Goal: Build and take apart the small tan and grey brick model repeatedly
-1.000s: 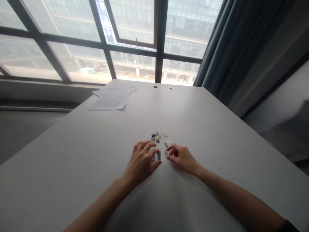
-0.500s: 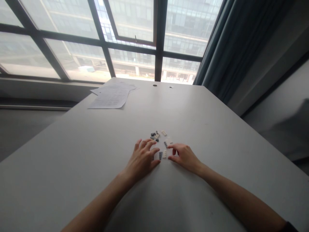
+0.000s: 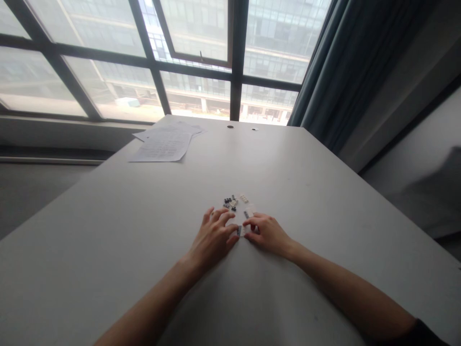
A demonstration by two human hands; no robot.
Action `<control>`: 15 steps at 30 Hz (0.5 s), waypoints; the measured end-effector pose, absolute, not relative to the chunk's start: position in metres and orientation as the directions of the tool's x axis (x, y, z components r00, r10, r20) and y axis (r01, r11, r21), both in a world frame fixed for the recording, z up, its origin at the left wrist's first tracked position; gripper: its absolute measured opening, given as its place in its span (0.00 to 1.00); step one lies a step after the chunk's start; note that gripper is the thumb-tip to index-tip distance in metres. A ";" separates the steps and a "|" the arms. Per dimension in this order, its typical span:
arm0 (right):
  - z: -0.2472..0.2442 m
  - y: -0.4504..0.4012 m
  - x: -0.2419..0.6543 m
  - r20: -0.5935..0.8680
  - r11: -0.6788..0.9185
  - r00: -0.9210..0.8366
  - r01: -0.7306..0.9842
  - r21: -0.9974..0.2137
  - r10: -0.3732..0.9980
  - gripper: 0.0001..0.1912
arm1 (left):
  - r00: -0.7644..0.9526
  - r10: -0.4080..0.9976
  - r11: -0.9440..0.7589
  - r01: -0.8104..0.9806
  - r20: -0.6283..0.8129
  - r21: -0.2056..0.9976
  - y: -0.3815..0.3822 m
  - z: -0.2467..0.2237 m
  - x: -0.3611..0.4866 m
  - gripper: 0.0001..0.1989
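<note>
Thumb and index finger of my left hand close at the two ends of a small grey toy brick on the table; its other fingers are spread. Against the grey brick's right side lies a white toy brick, with the thumb and index fingertips of my right hand at its ends. Just beyond the right fingers is another grey brick, beside a pale piece partly covered by that hand. A loose group of black and white bricks lies past the left fingertips, with a white studded brick to its right.
The bricks lie on a large white table. Printed paper sheets overlap at its far left edge. Two small round fittings, one dark, sit near the far edge. Windows and a dark curtain stand beyond.
My right hand has moved left onto the white brick, which now sits against the grey one. My left thumb and index finger have drawn closer together at the grey brick.
</note>
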State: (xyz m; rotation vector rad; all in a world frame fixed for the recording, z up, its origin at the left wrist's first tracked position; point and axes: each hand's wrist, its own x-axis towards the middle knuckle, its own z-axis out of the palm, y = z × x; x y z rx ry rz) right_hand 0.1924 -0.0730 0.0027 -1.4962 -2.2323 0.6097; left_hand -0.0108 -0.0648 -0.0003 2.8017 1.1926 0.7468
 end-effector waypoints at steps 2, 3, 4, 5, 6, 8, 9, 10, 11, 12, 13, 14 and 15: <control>0.003 -0.073 0.191 0.077 0.342 -0.361 0.763 -0.549 0.929 0.12 | 0.597 0.680 -0.711 0.679 0.427 0.184 -0.065 -0.001 -0.010 0.06; 0.003 -0.073 0.191 0.079 0.343 -0.361 0.761 -0.551 0.929 0.13 | 0.596 0.680 -0.711 0.680 0.427 0.182 -0.065 -0.001 -0.010 0.05; 0.003 -0.073 0.191 0.082 0.344 -0.362 0.758 -0.554 0.929 0.13 | 0.597 0.680 -0.710 0.681 0.426 0.179 -0.065 -0.002 -0.010 0.05; 0.003 -0.073 0.191 0.084 0.348 -0.366 0.753 -0.558 0.927 0.13 | 0.597 0.681 -0.709 0.683 0.424 0.178 -0.065 -0.002 -0.010 0.05; 0.003 -0.073 0.192 0.087 0.352 -0.370 0.747 -0.564 0.925 0.13 | 0.596 0.684 -0.706 0.685 0.420 0.177 -0.065 -0.002 -0.010 0.05; 0.002 -0.072 0.195 0.096 0.356 -0.372 0.734 -0.579 0.923 0.15 | 0.598 0.686 -0.705 0.688 0.414 0.174 -0.065 -0.002 -0.010 0.05; 0.002 -0.070 0.197 0.102 0.354 -0.366 0.729 -0.586 0.925 0.15 | 0.597 0.687 -0.704 0.688 0.414 0.175 -0.065 -0.001 -0.011 0.06; 0.002 -0.068 0.199 0.111 0.350 -0.355 0.730 -0.588 0.928 0.16 | 0.592 0.688 -0.702 0.689 0.419 0.178 -0.065 0.001 -0.012 0.06; 0.003 -0.064 0.202 0.120 0.343 -0.340 0.735 -0.585 0.933 0.17 | 0.582 0.690 -0.698 0.692 0.429 0.184 -0.064 0.003 -0.013 0.06; 0.003 -0.060 0.204 0.127 0.336 -0.324 0.745 -0.576 0.937 0.17 | 0.568 0.694 -0.692 0.696 0.444 0.192 -0.063 0.004 -0.014 0.06; 0.003 -0.056 0.206 0.129 0.329 -0.313 0.757 -0.565 0.941 0.17 | 0.551 0.697 -0.685 0.700 0.460 0.200 -0.063 0.006 -0.016 0.05; 0.004 -0.052 0.208 0.127 0.325 -0.308 0.768 -0.551 0.943 0.18 | 0.533 0.699 -0.678 0.705 0.476 0.207 -0.062 0.008 -0.017 0.05; 0.004 -0.048 0.208 0.119 0.327 -0.314 0.777 -0.539 0.942 0.19 | 0.518 0.701 -0.672 0.710 0.490 0.211 -0.061 0.009 -0.019 0.05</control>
